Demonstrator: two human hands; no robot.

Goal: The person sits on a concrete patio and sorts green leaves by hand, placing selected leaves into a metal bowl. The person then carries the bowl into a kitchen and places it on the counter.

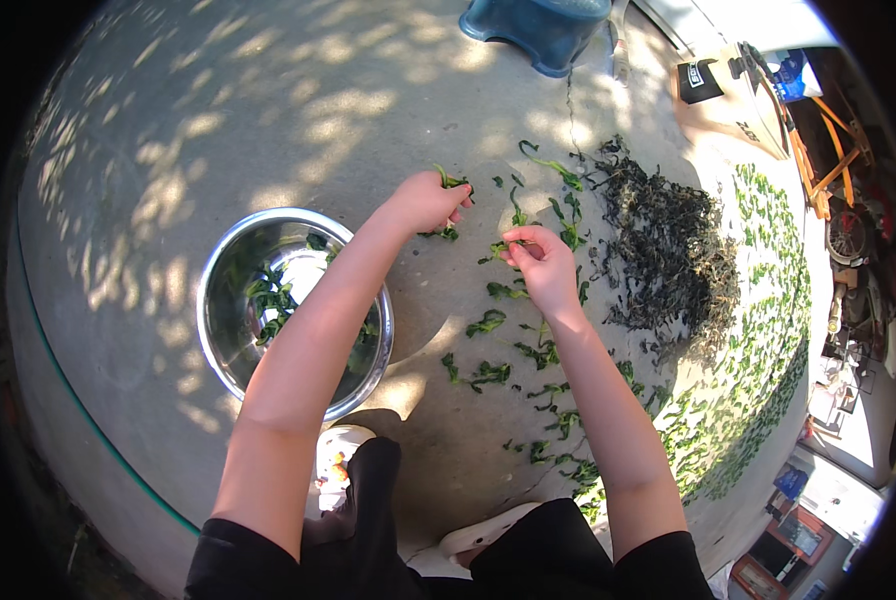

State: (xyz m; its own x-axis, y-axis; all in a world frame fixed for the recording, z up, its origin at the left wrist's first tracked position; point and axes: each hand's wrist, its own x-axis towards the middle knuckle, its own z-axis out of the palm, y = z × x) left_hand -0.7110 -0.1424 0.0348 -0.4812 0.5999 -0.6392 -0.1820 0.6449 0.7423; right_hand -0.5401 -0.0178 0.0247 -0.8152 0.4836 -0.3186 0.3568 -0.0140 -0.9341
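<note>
A small bunch of green leafy vegetables (pixel 454 180) is gripped in my left hand (pixel 431 202), held over the concrete right of the bowl. My right hand (pixel 544 262) pinches a leafy green piece (pixel 499 249) between thumb and fingertips, close to the ground. Around it lie separate wilted green pieces (pixel 485 322), spread apart on the concrete. A shiny metal bowl (pixel 219 349) stands at the left, partly hidden under my left forearm. Inside it are some more greens (pixel 271 300).
Dark, dried plant matter (pixel 658 247) lies in a heap at the right. Beyond it spreads a wide band of green pieces (pixel 770 300). A blue plastic stool (pixel 545 30) and a cardboard box (pixel 733 105) stand farther off. A green hose or cord (pixel 80 401) runs along the left.
</note>
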